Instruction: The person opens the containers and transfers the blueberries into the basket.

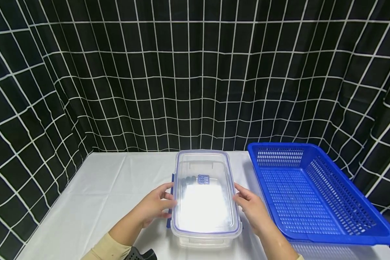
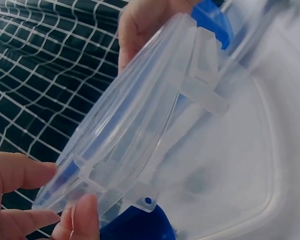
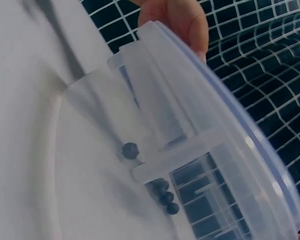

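Observation:
A clear rectangular container [image 1: 204, 242] stands at the middle of the table under a clear lid [image 1: 198, 151] with a purple-blue seal line. Along its left side a blue side latch [image 1: 169, 221] sticks out, unfastened. Both hands pinch the lid's long edges: the left hand [image 1: 156, 206] with its thumb on the rim and fingers below, the right hand [image 1: 251, 209] in a similar grip opposite. Several small dark round pieces [image 3: 130, 150] show through the plastic in the right wrist view. Whether the lid is raised off the container cannot be told.
A large blue perforated basket [image 1: 341, 237] stands to the right, close to the right forearm. White cloth covers the table [image 1: 100, 202]. Black curtains [image 1: 195, 72] with a white grid hang behind and on both sides.

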Motion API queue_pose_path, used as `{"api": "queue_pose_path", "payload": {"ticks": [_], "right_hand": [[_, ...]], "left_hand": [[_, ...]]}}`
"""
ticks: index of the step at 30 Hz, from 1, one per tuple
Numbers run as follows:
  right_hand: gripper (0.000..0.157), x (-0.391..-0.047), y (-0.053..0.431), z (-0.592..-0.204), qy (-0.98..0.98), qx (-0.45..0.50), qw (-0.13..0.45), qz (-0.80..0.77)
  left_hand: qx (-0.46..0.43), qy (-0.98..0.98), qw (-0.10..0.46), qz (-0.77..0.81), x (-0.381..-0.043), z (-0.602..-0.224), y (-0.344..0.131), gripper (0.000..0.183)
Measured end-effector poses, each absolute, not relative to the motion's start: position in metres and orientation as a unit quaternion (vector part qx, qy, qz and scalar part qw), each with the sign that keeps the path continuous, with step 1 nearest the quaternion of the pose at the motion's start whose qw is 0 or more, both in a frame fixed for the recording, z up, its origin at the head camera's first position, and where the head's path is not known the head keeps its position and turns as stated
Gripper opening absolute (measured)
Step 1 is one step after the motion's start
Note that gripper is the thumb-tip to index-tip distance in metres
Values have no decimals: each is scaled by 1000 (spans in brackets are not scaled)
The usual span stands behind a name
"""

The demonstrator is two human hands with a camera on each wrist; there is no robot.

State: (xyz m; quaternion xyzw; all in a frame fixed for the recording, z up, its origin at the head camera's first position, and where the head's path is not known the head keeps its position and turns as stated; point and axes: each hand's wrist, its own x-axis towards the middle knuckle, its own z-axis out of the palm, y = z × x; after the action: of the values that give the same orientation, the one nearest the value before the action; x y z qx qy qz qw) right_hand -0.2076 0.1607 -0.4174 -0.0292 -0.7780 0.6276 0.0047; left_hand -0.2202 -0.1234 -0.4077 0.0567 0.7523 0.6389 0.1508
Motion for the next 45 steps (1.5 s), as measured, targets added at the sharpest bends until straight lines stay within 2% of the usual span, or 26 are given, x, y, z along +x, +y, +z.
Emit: {"api": "queue_pose_path", "payload": {"ticks": [7, 16, 21, 27, 32, 38, 45], "right_hand": [[43, -207, 163, -415, -784, -13, 4, 620], [40, -208, 167, -408, -780, -6, 19, 625], [39, -209, 168, -401, -771, 9, 30, 636], [40, -211, 160, -391, -728, 50, 6, 683], [40, -212, 148, -385, -706, 44, 5, 707], [38, -213, 128, -384, -700, 51, 5, 712], [40, -215, 102, -386, -678, 90, -22, 729]], "left_hand": [[53, 753, 150, 639, -220, -407, -124, 68], [57, 724, 180, 663, -219, -409, -124, 68], [59, 721, 164, 670, -219, -400, -128, 67], [50, 736, 138, 661, -221, -391, -143, 66], [36, 745, 116, 655, -220, -386, -154, 62], [28, 750, 112, 651, -215, -377, -174, 62], [39, 765, 105, 634, -209, -367, -208, 63]]}}
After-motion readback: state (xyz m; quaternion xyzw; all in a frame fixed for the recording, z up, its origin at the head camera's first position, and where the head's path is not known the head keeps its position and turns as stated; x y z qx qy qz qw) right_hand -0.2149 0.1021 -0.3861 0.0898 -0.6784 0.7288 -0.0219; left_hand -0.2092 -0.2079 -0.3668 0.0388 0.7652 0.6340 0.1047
